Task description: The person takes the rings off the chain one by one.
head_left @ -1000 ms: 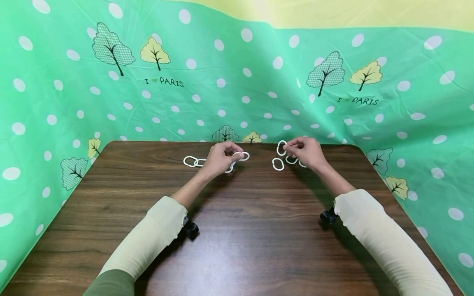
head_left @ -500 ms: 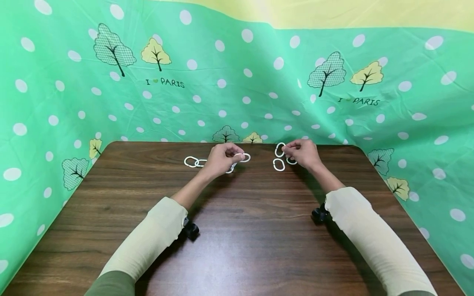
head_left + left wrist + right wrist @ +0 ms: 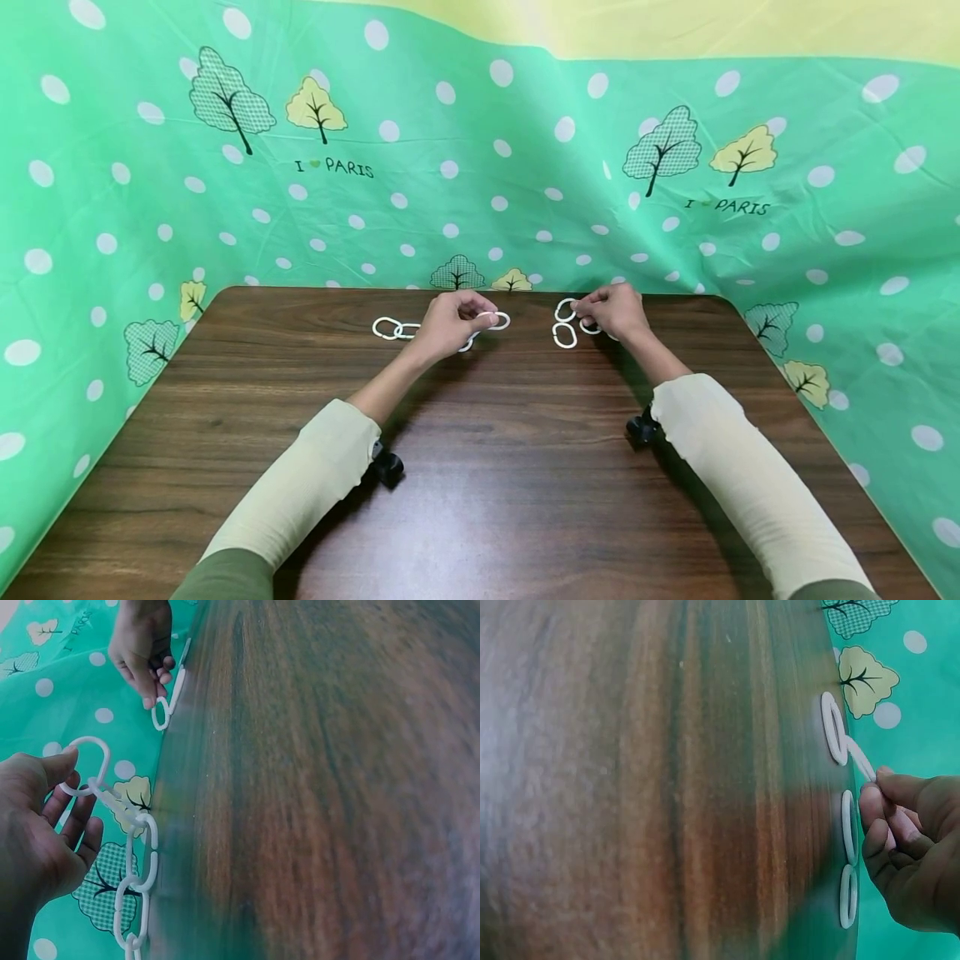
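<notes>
My left hand pinches the end link of a white plastic chain between thumb and fingers. In the left wrist view that end link is raised, and the linked chain trails down from it onto the table. My right hand pinches a single white chain link by one side, tilted. Its far end reaches a loose link on the table, apparently touching it. Two more loose links lie beside the right hand, partly hidden by it in the head view.
The dark wood-grain table reaches back to a green polka-dot cloth hung behind and along the sides. All the links are near the table's far edge. A small black device sits at the left wrist, and another black device at the right.
My right hand has shifted slightly left, and the link it pinches has come down closer to the front loose link. The left hand stays nearly still with the chain's end link.
</notes>
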Demonstrator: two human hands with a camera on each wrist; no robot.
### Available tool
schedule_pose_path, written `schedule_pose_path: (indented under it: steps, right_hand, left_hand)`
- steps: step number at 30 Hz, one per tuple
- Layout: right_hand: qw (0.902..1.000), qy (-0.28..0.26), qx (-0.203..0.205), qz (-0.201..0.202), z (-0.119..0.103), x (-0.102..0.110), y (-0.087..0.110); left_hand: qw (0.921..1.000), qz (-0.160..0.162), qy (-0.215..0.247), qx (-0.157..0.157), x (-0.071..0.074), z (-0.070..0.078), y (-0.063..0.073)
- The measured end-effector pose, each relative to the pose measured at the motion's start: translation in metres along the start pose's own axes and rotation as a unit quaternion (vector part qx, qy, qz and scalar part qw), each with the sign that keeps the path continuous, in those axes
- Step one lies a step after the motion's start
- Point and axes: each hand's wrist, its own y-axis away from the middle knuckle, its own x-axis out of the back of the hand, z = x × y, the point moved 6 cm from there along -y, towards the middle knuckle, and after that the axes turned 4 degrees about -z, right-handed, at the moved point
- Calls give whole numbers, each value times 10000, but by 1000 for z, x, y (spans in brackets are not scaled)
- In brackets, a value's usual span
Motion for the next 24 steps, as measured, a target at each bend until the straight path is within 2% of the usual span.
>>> schedule_pose_path:
  steps: [7, 11, 24]
  right_hand:
    - [10000, 78, 3, -6, 1, 1, 1]
    - [9998, 122, 162, -21, -1, 1, 2]
    - [9985, -182, 449, -248, -16, -10, 10]
  left_hand:
    - [10000, -29, -40, 15, 1, 1, -1]
    - [10000, -35, -84, 30, 1, 2, -1]
    - [9999, -17, -98, -48, 1, 2, -1]
